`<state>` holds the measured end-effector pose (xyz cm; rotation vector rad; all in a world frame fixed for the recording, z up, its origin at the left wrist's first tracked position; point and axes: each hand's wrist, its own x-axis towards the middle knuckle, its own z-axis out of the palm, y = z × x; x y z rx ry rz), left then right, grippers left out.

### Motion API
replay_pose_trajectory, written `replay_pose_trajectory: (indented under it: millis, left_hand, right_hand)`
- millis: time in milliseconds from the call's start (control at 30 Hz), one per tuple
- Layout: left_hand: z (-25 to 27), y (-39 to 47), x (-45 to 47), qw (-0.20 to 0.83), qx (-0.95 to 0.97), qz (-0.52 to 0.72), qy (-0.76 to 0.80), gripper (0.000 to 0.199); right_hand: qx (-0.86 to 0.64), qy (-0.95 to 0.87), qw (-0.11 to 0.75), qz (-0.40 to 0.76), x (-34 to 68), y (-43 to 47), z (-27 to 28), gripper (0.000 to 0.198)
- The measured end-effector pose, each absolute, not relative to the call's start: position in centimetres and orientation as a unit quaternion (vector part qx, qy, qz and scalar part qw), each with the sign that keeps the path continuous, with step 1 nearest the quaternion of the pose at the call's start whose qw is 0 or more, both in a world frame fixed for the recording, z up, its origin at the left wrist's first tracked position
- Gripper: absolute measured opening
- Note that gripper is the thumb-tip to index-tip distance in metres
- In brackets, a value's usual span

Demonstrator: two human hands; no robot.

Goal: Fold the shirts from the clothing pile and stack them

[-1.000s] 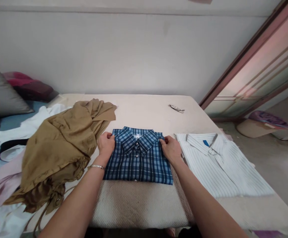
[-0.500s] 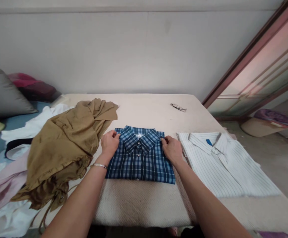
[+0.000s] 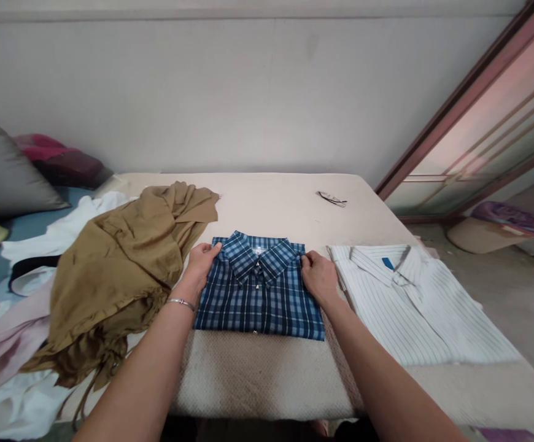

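Observation:
A blue plaid shirt (image 3: 260, 301) lies folded in a neat rectangle in front of me, its collar at the far side and its buttons down the middle. My left hand (image 3: 201, 263) grips the shirt's left edge near the shoulder, thumb on top and the other fingers hidden beneath. At the opposite shoulder, my right hand (image 3: 318, 273) pinches the right edge between thumb and curled fingers. To the right lies a folded white striped shirt (image 3: 414, 313) with a blue label in its collar.
A heap of brown cloth (image 3: 119, 264) with drawstrings covers the left side, beside white and pink clothes (image 3: 13, 344). Glasses (image 3: 332, 198) lie toward the back of the padded beige surface (image 3: 267, 374). A grey cushion (image 3: 13, 175) is at far left, a basket (image 3: 488, 233) on the floor at right.
My left hand has shifted slightly left and its thumb has straightened along the shirt's edge. My right hand and the plaid shirt are almost unchanged.

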<state>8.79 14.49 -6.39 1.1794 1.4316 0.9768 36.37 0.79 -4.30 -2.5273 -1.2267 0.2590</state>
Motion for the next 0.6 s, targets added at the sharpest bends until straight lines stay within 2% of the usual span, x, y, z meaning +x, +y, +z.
replay_pose_trajectory:
  millis: [167,233,333,467,600]
  left_hand:
    - [-4.4,14.2,7.6,0.674,0.434,0.354,0.482,0.037]
    - [-3.9,14.2,7.1,0.711,0.421,0.335,0.454,0.036]
    - [-4.2,14.3,6.9,0.698,0.418,0.34,0.472,0.035]
    - [-5.8,14.8,7.5,0.647,0.391,0.374,0.537,0.02]
    - [-7.1,15.4,7.8,0.607,0.36,0.387,0.594,0.017]
  right_hand:
    - [-0.885,-0.429,0.158,0.086,36.4,0.8,-4.6,0.034]
    - [-0.884,-0.432,0.155,0.083,36.4,0.9,-4.8,0.034]
    - [-0.885,-0.435,0.149,0.078,36.5,0.9,-5.0,0.034]
    - [-0.886,-0.434,0.142,0.08,36.5,0.9,-5.0,0.033]
    - [-0.886,-0.436,0.136,0.084,36.5,0.9,-4.8,0.033]
